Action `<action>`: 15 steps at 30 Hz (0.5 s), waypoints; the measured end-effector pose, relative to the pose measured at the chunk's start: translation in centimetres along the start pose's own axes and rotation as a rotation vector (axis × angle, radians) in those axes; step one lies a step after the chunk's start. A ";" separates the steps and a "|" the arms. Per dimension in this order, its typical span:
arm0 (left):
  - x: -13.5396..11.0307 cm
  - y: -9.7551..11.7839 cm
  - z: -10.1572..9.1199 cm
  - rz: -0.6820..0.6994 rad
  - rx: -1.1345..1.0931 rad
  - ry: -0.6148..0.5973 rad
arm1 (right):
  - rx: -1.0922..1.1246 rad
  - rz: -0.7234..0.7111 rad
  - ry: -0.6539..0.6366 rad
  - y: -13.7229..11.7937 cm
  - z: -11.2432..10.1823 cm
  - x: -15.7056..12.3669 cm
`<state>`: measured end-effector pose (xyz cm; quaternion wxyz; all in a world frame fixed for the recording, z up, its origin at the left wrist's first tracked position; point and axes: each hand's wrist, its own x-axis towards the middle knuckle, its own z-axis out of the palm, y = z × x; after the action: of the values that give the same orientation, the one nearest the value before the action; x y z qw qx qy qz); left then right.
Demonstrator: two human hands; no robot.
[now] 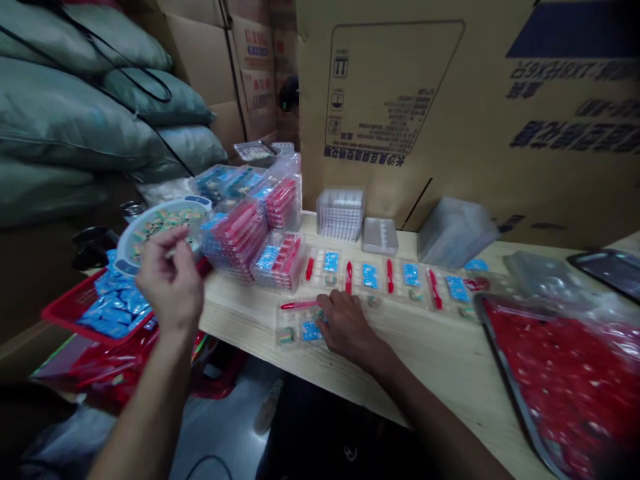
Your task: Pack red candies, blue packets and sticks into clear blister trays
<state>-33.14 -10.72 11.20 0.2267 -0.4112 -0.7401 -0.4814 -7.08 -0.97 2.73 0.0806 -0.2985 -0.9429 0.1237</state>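
Note:
My left hand [173, 283] is raised in front of a light blue bowl [127, 250] of small pale pieces. Its fingers are curled toward the thumb and blurred, and whatever they hold cannot be made out. Over a clear plastic tray [293, 323] on the table, my right hand [346, 327] has its fingers bent down and together, hiding what is under them. That tray holds a red pen-like stick [299, 305] and a blue packet [311, 331]. Behind it several similar trays stand in a row, each with a red stick [390, 275] and a blue packet [411, 274].
Stacked filled packs [235, 237] stand behind the bowl. Empty clear trays [341, 213] and a blurred stack [455, 233] line the cardboard box [400, 87]. A metal tray [515, 400] of red pieces is at right. A red basket [65, 313] of blue packets sits lower left.

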 end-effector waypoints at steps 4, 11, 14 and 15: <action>-9.6 1.7 1.7 0.170 -0.073 -0.453 | -0.087 -0.068 -0.041 -0.3 0.7 1.3; -18.1 -0.7 5.7 0.327 0.051 -0.810 | -0.158 -0.179 -0.012 0.5 1.1 1.1; -18.4 -0.5 6.1 0.337 0.007 -0.832 | -0.112 -0.123 0.012 1.5 1.3 0.7; -18.3 -0.2 6.2 0.343 -0.019 -0.840 | -0.078 -0.079 0.038 1.9 1.4 0.5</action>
<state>-22.71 -12.32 -4.97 -0.0206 -0.6897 -0.6846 -0.2349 -6.79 0.55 0.94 0.0915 -0.2664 -0.9563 0.0780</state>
